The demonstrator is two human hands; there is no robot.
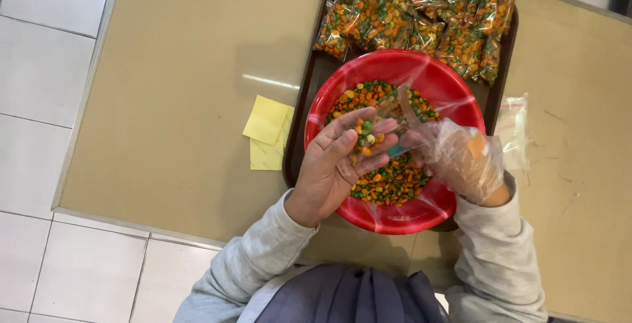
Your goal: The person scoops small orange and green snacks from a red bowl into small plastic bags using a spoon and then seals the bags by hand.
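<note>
The person's left hand [339, 162] is lying bare and palm up over the near side of a red bowl [454, 93], its fingers curling loosely around a small clear bag [376, 135] that is sitting partly filled with orange, green and yellow bits. The right hand [461, 158], wearing a thin see-through plastic glove, is meeting it from the other side, its fingertips pinching the mouth of the same bag, so both hands are gripping the bag just above the bowl. Below them the bowl is holding a loose heap of the same mixed vegetables [388, 181], carrot cubes, peas and corn by the look of it, and a clear plastic liner is covering its rim. The bowl is sitting on a dark brown tray [299, 119], and at the far end of that tray a pile of filled bags [421, 14] is lying packed close together. Just left of the tray, two yellow paper slips [266, 129] are lying overlapped on the tan surface [178, 99]. To the right of the bowl, a stack of empty clear bags [515, 129] is resting on the surface, near the gloved hand. Grey sleeves are covering both forearms, and white floor tiles [39, 66] are showing beyond the surface's left edge.
</note>
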